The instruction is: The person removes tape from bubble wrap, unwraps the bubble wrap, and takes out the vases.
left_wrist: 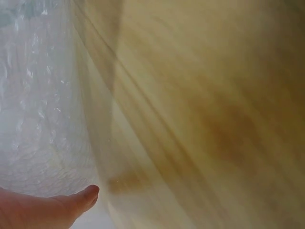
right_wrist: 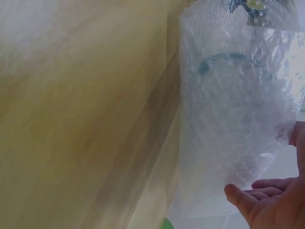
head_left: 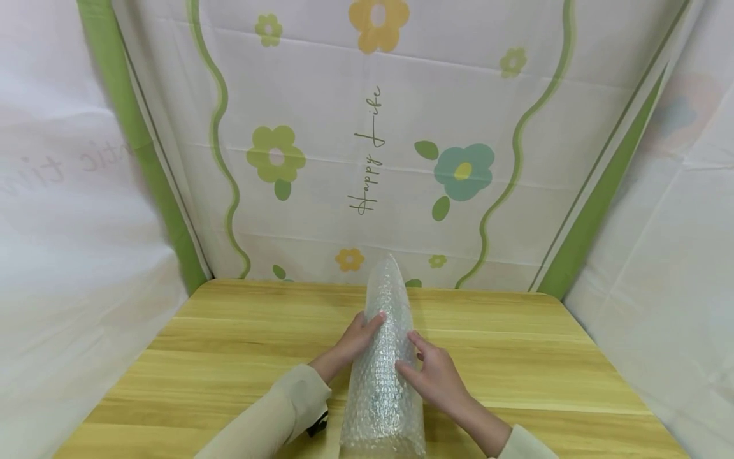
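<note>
A long roll of clear bubble wrap [head_left: 385, 376] lies lengthwise in front of me, wide at the near end and tapering to a pointed far end. Through its layers in the right wrist view, a teal curved rim [right_wrist: 224, 57] shows; what it belongs to is obscured. My left hand [head_left: 357, 338] grips the roll's left side, thumb on top, its other fingers mostly hidden behind. On the right side, my right hand [head_left: 437, 376] holds the wrap between thumb and fingers. The left wrist view shows one digit beside the bubble wrap [left_wrist: 38, 105].
Beneath is a wood-grain table [head_left: 516, 363] with rounded far corners. Behind it hangs a white cloth [head_left: 321, 210] printed with flowers and "Happy Life". More cloth walls [head_left: 74, 210] close in both sides. A small black item [head_left: 318, 424] sits by the left cuff.
</note>
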Available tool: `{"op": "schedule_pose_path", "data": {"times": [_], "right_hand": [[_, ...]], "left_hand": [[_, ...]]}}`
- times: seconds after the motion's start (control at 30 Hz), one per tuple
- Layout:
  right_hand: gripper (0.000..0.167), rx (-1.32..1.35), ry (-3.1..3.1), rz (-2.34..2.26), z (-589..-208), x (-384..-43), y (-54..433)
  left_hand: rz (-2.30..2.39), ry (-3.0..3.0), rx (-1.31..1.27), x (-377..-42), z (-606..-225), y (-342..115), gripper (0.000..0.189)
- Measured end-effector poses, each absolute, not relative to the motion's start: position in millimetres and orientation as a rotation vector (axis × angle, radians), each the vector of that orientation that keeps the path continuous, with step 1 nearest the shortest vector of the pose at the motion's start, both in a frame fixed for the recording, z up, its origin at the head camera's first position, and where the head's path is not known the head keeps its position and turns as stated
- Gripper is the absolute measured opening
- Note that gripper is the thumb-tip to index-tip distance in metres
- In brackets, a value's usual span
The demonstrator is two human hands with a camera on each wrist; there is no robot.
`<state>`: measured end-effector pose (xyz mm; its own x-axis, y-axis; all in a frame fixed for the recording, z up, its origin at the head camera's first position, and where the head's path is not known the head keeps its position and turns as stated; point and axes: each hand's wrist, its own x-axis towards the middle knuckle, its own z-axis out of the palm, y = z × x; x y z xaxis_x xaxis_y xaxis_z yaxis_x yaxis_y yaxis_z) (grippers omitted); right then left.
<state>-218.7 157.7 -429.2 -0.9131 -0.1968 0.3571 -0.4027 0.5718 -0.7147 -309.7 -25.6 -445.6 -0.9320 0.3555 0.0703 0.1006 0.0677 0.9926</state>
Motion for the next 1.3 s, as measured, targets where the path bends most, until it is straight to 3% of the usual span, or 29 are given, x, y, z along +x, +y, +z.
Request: {"op": "schedule_pose_path", "data": {"times": [0.73,1.0,1.3], "right_hand": [[0.055,0.430,-2.549,1.497,-423,-214,157],[0.054,0.401,-2.557,1.538,-421,-213,156],[0.056,0.397,-2.592,1.429,-422,-214,154]], "left_hand": [[1.925,2.220,0.359,-306,-446,-28,0.068],[1.950,2.165,0.409,-296,-429,-29,0.057],[1.953,2.177,0.411,-305,-444,-27,0.064]]}}
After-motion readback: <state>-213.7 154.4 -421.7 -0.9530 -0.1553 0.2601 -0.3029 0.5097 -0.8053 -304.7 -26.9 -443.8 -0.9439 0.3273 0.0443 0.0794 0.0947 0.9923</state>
